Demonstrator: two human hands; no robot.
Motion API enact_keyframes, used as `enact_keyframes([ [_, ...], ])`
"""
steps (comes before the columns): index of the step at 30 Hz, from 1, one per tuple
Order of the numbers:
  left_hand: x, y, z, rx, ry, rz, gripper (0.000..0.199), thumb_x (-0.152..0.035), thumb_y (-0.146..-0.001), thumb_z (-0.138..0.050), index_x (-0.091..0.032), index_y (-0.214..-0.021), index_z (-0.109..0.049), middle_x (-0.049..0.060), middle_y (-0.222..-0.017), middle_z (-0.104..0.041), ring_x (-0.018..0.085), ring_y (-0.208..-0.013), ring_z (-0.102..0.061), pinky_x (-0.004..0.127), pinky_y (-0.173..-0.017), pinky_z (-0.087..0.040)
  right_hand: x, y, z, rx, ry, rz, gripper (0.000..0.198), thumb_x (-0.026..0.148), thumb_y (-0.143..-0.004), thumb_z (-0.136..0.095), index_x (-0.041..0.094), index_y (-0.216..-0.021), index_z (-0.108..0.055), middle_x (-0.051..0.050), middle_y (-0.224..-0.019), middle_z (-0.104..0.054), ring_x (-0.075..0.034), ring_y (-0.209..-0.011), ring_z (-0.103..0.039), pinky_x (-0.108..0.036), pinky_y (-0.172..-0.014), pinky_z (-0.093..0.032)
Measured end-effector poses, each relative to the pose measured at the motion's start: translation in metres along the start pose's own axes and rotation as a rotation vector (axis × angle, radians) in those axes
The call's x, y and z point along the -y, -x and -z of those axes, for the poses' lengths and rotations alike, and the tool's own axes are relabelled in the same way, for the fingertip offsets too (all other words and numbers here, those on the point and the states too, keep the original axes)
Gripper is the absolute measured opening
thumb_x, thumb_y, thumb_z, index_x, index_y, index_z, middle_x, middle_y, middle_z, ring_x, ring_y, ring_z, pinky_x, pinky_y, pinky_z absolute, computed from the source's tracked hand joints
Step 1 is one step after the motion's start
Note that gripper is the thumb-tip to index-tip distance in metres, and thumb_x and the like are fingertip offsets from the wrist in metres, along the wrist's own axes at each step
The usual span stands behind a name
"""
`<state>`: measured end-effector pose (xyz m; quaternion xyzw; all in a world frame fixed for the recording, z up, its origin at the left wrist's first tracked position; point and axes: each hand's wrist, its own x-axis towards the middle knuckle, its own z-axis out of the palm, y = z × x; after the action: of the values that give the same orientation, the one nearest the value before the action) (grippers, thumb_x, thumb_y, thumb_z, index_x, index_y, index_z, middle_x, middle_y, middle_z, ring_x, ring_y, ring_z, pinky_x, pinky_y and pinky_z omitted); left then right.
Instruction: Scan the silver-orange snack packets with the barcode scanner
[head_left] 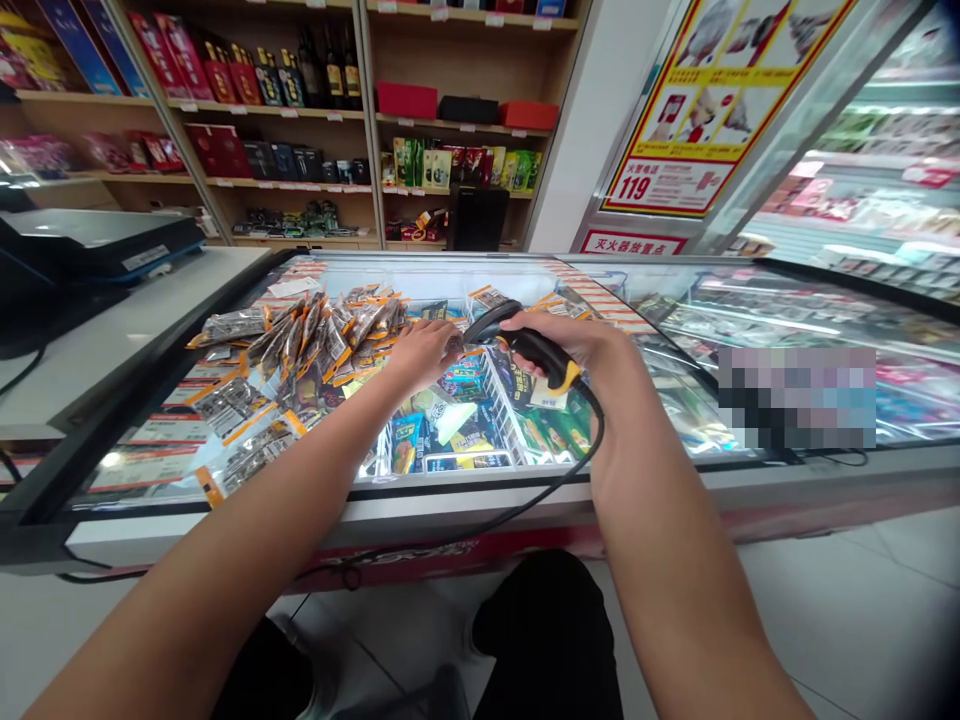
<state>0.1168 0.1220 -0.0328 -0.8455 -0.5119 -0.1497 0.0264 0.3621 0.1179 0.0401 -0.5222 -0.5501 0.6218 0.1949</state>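
My right hand (559,340) is wrapped round the grip of a black and yellow barcode scanner (536,355), its head pointing left. A dark cable (525,505) runs from the scanner's handle down along the front of the freezer. Just left of the scanner head is my left hand (429,352), its fingers curled; whatever they may hold is hidden. To the left, on the freezer's glass top, lies a heap of small clear packets with orange edges (315,330). A few more such packets (251,430) lie loose nearer to me.
Under the glass of the chest freezer (465,492) are white wire baskets with colourful packages (465,425). Left of it, a counter (131,320) carries a dark device. Shelves (300,110) with bottles and boxes stand behind. My knee (551,610) is close to the freezer front.
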Motion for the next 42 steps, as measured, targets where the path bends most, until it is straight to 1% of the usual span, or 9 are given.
enact_keyframes([
  [3,-0.001,0.001,-0.002,-0.007,-0.01,-0.001,0.048,-0.043,-0.108,-0.046,-0.027,-0.152,-0.057,0.007,-0.161,-0.056,0.035,-0.145,-0.05,0.056,-0.114,-0.045,0.003,0.005,-0.005,-0.017,0.056,-0.015,0.031,0.047,-0.097,-0.064,0.02,-0.083,-0.066,-0.006,-0.058,-0.062,-0.018,-0.046,-0.056,-0.027,-0.038,-0.049],
  [8,-0.005,0.0,-0.003,-0.021,0.007,0.024,0.048,-0.046,-0.108,-0.044,-0.027,-0.147,-0.064,0.007,-0.156,-0.06,0.037,-0.142,-0.052,0.058,-0.112,-0.046,0.01,0.013,-0.013,-0.059,0.157,-0.017,0.036,0.05,-0.1,-0.059,0.019,-0.083,-0.064,-0.007,-0.057,-0.062,-0.017,-0.043,-0.054,-0.027,-0.038,-0.047],
  [17,-0.006,0.001,-0.004,-0.041,-0.003,0.026,0.045,-0.046,-0.108,-0.043,-0.029,-0.143,-0.067,0.006,-0.152,-0.062,0.035,-0.139,-0.053,0.054,-0.108,-0.047,0.012,0.011,-0.011,-0.024,0.189,-0.017,0.035,0.051,-0.102,-0.057,0.02,-0.085,-0.059,-0.005,-0.055,-0.062,-0.016,-0.043,-0.054,-0.025,-0.038,-0.046],
  [20,-0.006,0.001,-0.004,-0.037,0.0,0.029,0.045,-0.047,-0.108,-0.044,-0.03,-0.142,-0.066,0.006,-0.152,-0.061,0.035,-0.139,-0.052,0.054,-0.109,-0.047,0.011,0.011,-0.011,-0.039,0.171,-0.017,0.036,0.051,-0.103,-0.055,0.02,-0.084,-0.06,-0.005,-0.053,-0.062,-0.016,-0.042,-0.054,-0.025,-0.038,-0.046],
  [26,-0.006,0.001,-0.004,-0.048,0.011,0.025,0.042,-0.045,-0.106,-0.048,-0.031,-0.14,-0.068,0.006,-0.152,-0.061,0.036,-0.139,-0.053,0.055,-0.11,-0.046,0.008,0.009,-0.009,-0.152,0.109,-0.009,0.035,0.053,-0.095,-0.067,0.02,-0.082,-0.065,-0.006,-0.053,-0.063,-0.019,-0.04,-0.054,-0.03,-0.033,-0.045],
  [29,-0.007,0.002,-0.004,-0.047,0.017,0.038,0.04,-0.044,-0.106,-0.048,-0.033,-0.139,-0.068,0.005,-0.151,-0.062,0.035,-0.139,-0.052,0.054,-0.111,-0.046,0.006,0.008,-0.004,-0.132,0.027,-0.013,0.033,0.052,-0.09,-0.075,0.021,-0.084,-0.067,-0.006,-0.054,-0.064,-0.02,-0.04,-0.055,-0.031,-0.032,-0.044],
  [33,-0.007,0.001,-0.004,-0.049,0.023,0.042,0.04,-0.044,-0.106,-0.047,-0.032,-0.138,-0.068,0.006,-0.151,-0.062,0.034,-0.14,-0.052,0.053,-0.112,-0.045,0.005,0.011,-0.002,-0.121,-0.065,0.064,0.027,0.043,-0.082,-0.085,0.022,-0.09,-0.069,-0.003,-0.053,-0.064,-0.018,-0.04,-0.053,-0.031,-0.032,-0.041],
  [39,-0.005,0.0,-0.004,-0.037,0.014,0.026,0.044,-0.045,-0.106,-0.045,-0.03,-0.142,-0.066,0.007,-0.153,-0.06,0.036,-0.138,-0.053,0.056,-0.11,-0.047,0.01,0.02,-0.009,-0.121,0.091,0.025,0.033,0.05,-0.097,-0.063,0.019,-0.084,-0.066,-0.007,-0.053,-0.061,-0.019,-0.04,-0.051,-0.032,-0.033,-0.043],
  [42,-0.006,0.001,-0.004,-0.04,0.011,0.031,0.045,-0.045,-0.106,-0.046,-0.03,-0.144,-0.065,0.007,-0.152,-0.061,0.036,-0.138,-0.053,0.056,-0.111,-0.047,0.012,0.023,-0.012,-0.141,0.077,0.025,0.032,0.049,-0.097,-0.062,0.02,-0.084,-0.066,-0.006,-0.053,-0.061,-0.018,-0.04,-0.051,-0.031,-0.033,-0.044],
])
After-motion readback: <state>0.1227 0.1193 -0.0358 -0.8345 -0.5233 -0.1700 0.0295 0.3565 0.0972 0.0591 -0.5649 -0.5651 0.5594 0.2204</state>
